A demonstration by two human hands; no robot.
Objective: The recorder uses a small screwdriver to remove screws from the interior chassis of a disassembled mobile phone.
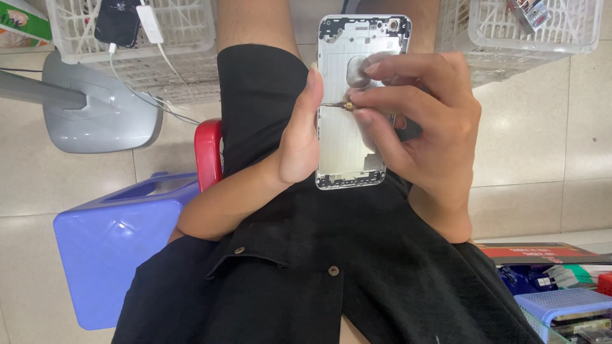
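A bare phone housing (354,102), a silvery metal back shell with rounded corners, is being held upright over the person's lap, its hollow inner side facing the camera. Its inside is showing a pale, mostly smooth panel, with a rounded disc-shaped patch in the upper half, dark cut-outs and a small camera opening along the far edge, and a dark strip of fittings along the near edge. The left hand (299,137) is gripping the shell by its left edge, thumb lying along the rim and palm pressing from the side, the fingers hidden behind it. The right hand (424,124) is closing around a thin screwdriver (338,106) with a brass-coloured collar, pinching it between thumb and fingers; the slim tip is pointing left and touching the inner left wall of the shell about midway along. Both hands are hovering above black clothing with small buttons. To the left, a blue plastic stool (111,255) is standing on the tiled floor beside a red chair edge (208,153), with a grey fan base (102,111) farther off. Two white plastic baskets (185,44) are sitting at the far side, the left one holding a dark phone (118,22) and a white cable.
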